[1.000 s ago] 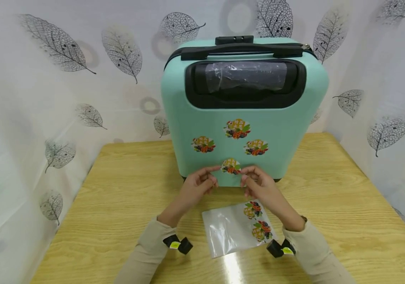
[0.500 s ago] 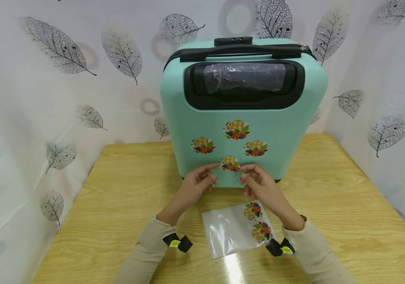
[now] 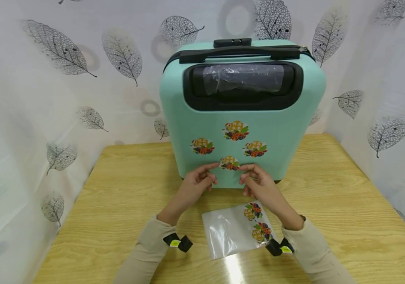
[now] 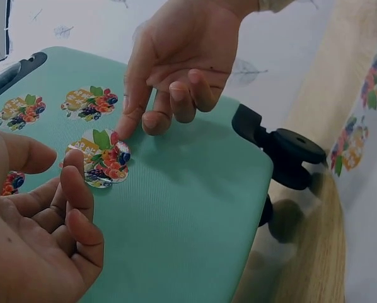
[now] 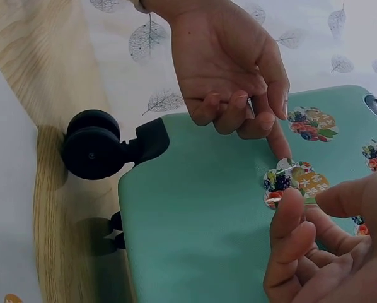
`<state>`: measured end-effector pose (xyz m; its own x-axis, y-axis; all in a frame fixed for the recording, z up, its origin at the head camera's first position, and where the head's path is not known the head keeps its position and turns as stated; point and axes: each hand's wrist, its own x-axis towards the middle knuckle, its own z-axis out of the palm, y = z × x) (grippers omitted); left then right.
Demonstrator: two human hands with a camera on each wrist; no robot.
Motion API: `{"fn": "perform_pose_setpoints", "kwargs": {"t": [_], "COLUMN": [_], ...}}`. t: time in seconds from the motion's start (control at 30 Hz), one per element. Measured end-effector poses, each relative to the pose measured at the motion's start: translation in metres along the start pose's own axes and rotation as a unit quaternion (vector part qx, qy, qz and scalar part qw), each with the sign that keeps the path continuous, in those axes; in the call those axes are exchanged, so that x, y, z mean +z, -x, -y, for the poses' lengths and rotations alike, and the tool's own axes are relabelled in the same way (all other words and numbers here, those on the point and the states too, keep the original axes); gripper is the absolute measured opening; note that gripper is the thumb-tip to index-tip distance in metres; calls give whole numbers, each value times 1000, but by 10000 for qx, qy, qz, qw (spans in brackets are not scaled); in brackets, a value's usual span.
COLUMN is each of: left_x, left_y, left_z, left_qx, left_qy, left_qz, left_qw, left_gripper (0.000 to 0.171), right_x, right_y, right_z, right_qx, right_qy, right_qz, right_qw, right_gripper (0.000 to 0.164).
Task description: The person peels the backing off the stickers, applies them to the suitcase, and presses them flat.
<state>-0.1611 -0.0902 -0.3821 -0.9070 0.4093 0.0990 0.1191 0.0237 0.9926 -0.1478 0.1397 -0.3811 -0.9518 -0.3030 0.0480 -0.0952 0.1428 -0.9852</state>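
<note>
A round fruit-print sticker lies low on the front of a mint-green suitcase, between my two hands. My left hand touches its left edge with an extended index fingertip. At the opposite edge is the index fingertip of my right hand. In both wrist views the thumbs stand apart from the sticker and the other fingers curl loosely. Three matching stickers are on the suitcase: an upper one, a left one and a right one.
A clear sheet with two more fruit stickers lies on the wooden table below the hands. The suitcase stands upright at the back, its black wheel showing at the bottom. Leaf-patterned curtain surrounds the table.
The lower sticker has shifted slightly up on the suitcase, with both index fingertips at its edges. The hands are otherwise nearly still, and the head view has tilted a little.
</note>
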Motion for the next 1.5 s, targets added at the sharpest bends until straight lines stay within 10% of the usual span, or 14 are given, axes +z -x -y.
{"fn": "perform_pose_setpoints", "kwargs": {"t": [1.5], "left_x": [9], "left_y": [-17], "left_z": [-10], "left_qx": [306], "left_qy": [-593], "left_qz": [95], "left_qw": [9977], "left_gripper": [33], "right_x": [1], "right_y": [-17], "right_z": [14], "right_qx": [-718], "right_qy": [584], "right_qz": [383], "right_qw": [9950], "right_gripper": [33]}}
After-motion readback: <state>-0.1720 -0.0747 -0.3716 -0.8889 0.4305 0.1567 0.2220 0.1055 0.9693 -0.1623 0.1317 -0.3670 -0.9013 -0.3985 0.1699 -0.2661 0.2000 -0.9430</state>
